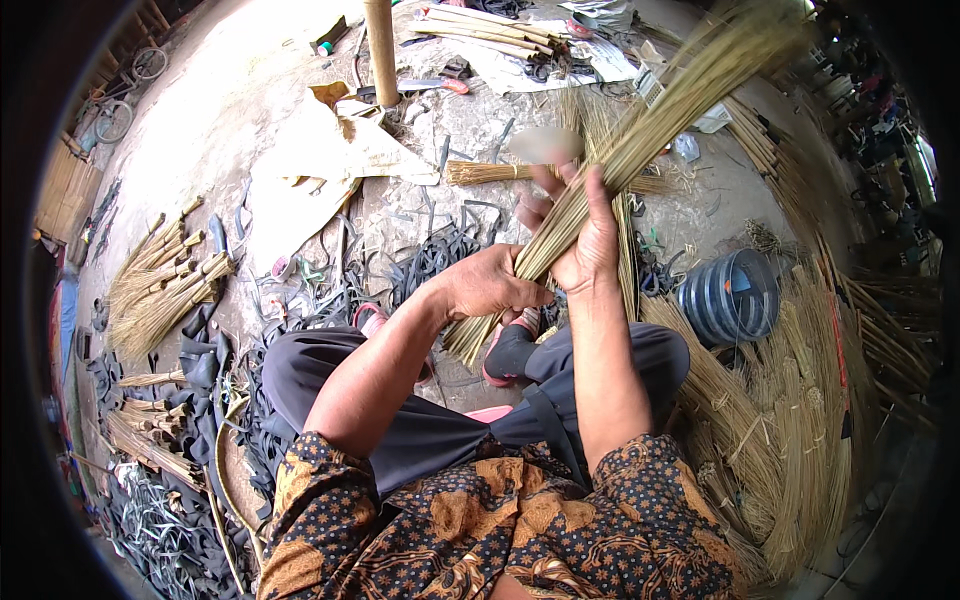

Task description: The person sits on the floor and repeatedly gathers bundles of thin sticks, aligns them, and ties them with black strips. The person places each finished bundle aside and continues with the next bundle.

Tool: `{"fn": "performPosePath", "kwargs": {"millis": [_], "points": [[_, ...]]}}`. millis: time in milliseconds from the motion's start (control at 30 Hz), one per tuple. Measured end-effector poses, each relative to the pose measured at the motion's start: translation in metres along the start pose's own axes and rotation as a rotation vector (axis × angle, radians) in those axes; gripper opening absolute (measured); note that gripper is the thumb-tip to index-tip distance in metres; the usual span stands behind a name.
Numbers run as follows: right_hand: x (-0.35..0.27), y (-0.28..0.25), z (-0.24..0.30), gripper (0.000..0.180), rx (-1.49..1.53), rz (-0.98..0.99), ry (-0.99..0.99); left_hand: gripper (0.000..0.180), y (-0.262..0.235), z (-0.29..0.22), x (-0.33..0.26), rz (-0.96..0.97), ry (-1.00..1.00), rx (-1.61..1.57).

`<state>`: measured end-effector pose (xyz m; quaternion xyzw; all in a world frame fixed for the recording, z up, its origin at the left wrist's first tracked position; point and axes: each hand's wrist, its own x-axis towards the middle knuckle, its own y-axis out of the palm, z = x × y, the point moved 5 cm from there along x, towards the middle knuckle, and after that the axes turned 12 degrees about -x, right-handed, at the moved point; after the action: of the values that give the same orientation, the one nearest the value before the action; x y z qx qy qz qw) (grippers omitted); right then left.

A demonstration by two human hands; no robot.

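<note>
A long bundle of dry broom straw [650,150] slants across in front of me, its far upper end smeared by motion. My left hand [490,280] is wrapped round its lower part, and the short butt ends [468,340] stick out beneath. Farther up, my right hand [588,235] loosely holds the straw. Its thumb stands up on the right side, while the blurred fingers show past the left side. Both hands are above my crossed legs.
Loose straw bundles [800,430] are heaped at my right beside a dark ribbed bucket [732,297]. Tied straw bundles [170,290] and dark rubber strips [165,530] lie at my left. Ahead are a wooden post [381,55], a saw [425,86] and a pale sheet [340,150].
</note>
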<state>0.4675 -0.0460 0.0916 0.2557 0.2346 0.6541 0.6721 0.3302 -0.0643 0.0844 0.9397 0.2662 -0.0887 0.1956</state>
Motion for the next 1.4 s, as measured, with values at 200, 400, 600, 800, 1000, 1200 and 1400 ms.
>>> {"fn": "performPosePath", "kwargs": {"millis": [200, 400, 600, 800, 1000, 1200, 1400], "points": [[-0.010, 0.006, -0.010, 0.034, -0.101, -0.288, -0.020, 0.049, -0.002, -0.006, -0.011, -0.351, 0.190, 0.610], [0.001, 0.019, -0.026, 0.037, -0.090, -0.390, -0.071, 0.037, -0.017, -0.005, -0.016, -0.674, 0.075, 0.899], [0.022, 0.046, -0.037, 0.039, -0.115, -0.244, -0.109, 0.039, -0.054, -0.022, -0.024, -0.599, 0.087, 0.907], [0.046, 0.012, -0.095, 0.100, -0.061, 0.055, 0.003, 0.036, -0.104, -0.030, -0.044, -0.666, 0.016, 0.875], [0.047, -0.112, -0.240, 0.026, -1.213, -0.232, 0.436, 0.032, -0.149, -0.033, -0.061, -0.759, 0.021, 0.878], [0.018, -0.139, -0.333, 0.021, -1.886, 0.441, 0.135, 0.031, -0.162, -0.040, -0.088, -0.807, -0.023, 0.847], [0.028, -0.131, -0.362, 0.017, -2.104, 0.684, -0.187, 0.031, -0.174, -0.041, -0.101, -0.893, -0.137, 0.811]]}}
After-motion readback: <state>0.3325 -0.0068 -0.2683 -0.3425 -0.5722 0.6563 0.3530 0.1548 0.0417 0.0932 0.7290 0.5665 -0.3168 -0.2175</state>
